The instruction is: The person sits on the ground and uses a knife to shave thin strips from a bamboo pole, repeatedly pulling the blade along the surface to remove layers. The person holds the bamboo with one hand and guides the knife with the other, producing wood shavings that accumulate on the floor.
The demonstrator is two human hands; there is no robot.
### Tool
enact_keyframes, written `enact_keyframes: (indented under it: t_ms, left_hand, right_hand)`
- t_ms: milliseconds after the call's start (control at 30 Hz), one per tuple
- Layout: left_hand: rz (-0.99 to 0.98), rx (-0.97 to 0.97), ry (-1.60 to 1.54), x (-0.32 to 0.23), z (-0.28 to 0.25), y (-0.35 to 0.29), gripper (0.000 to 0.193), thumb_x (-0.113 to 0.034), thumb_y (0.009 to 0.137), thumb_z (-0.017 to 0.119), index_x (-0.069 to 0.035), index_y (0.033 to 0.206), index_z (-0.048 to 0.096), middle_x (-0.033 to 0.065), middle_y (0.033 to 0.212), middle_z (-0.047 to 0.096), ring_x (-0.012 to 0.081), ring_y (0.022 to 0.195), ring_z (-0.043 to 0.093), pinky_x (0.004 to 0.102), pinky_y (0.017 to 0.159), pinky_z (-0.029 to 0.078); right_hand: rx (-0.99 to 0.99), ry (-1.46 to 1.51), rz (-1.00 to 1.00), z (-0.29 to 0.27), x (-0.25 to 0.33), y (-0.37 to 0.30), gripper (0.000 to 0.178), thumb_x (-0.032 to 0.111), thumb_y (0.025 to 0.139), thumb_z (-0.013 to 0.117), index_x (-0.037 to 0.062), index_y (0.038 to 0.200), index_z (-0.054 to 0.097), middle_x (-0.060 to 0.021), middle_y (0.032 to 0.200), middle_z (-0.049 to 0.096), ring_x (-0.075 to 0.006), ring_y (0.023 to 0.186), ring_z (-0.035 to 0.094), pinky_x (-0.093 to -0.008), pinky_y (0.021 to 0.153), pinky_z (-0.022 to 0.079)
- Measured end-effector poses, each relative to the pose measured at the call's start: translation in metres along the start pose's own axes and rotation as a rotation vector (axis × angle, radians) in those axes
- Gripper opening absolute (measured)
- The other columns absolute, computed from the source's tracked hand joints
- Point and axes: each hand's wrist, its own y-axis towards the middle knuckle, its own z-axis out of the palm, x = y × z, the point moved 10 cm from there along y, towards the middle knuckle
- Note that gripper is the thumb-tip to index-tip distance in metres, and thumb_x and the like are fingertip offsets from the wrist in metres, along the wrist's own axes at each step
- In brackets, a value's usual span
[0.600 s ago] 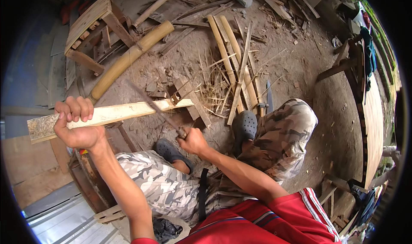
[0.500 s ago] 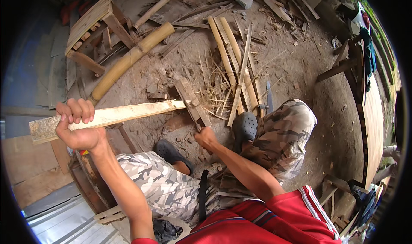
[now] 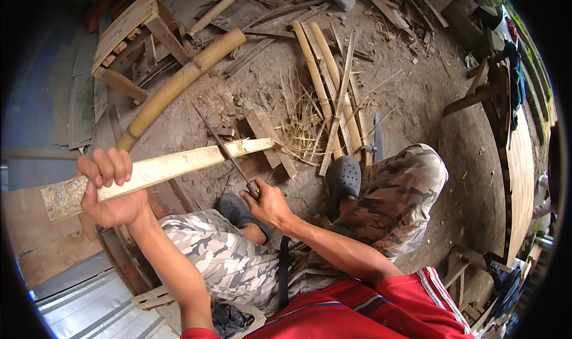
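My left hand (image 3: 110, 187) is wrapped around the wide near end of a pale split bamboo strip (image 3: 170, 165), which slants to the right and narrows at its far tip. That tip rests on a flat wooden block (image 3: 257, 124) on the ground. In my right hand (image 3: 268, 206) is the short handle of a long-bladed knife (image 3: 221, 144). Its thin dark blade crosses the strip a little short of the tapered tip; whether the edge touches it, I cannot tell. Curled shavings (image 3: 298, 153) lie beside the tip.
Split bamboo poles (image 3: 325, 82) and loose slivers lie ahead, beside another blade (image 3: 376, 137) near my right shoe (image 3: 344, 178). A thick bamboo pole (image 3: 179, 82) leans by a small wooden bench (image 3: 128, 35) at the left. A wooden table (image 3: 517, 178) stands at the right.
My right hand has moved left and slightly down, bringing the knife from the far tip back across the bamboo strip. My left hand keeps its grip, slightly lower.
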Motion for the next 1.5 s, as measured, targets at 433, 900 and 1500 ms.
enact_keyframes:
  t_ms: [433, 900, 1500]
  left_hand:
    - [-0.014, -0.044, -0.020, 0.000, 0.001, -0.016, 0.021, -0.024, 0.083, 0.050, -0.015, 0.075, 0.032, -0.0011, 0.065, 0.032, 0.0096, 0.055, 0.030, 0.0257, 0.055, 0.028]
    - [0.014, -0.189, 0.063, -0.004, -0.007, -0.012, 0.020, -0.023, 0.086, 0.044, -0.015, 0.074, 0.030, -0.0010, 0.062, 0.030, 0.0089, 0.051, 0.028, 0.0249, 0.051, 0.026]
    - [0.011, -0.202, 0.057, -0.005, -0.016, -0.003, 0.021, -0.023, 0.086, 0.045, -0.014, 0.073, 0.032, -0.0010, 0.061, 0.030, 0.0090, 0.050, 0.029, 0.0240, 0.049, 0.027]
  right_hand:
    - [-0.026, -0.042, 0.061, -0.011, -0.036, 0.011, 0.024, 0.022, 0.085, 0.064, -0.0013, 0.088, 0.059, -0.0264, 0.069, 0.063, -0.0448, 0.070, 0.064, -0.0494, 0.067, 0.050]
    - [0.069, -0.105, -0.013, 0.001, 0.001, 0.001, 0.026, 0.025, 0.083, 0.064, 0.0016, 0.092, 0.063, -0.0264, 0.080, 0.068, -0.0448, 0.084, 0.068, -0.0523, 0.077, 0.053]
    - [0.052, -0.131, 0.185, -0.003, -0.083, 0.035, 0.027, 0.029, 0.082, 0.064, 0.0032, 0.090, 0.063, -0.0266, 0.081, 0.067, -0.0471, 0.084, 0.064, -0.0526, 0.077, 0.051]
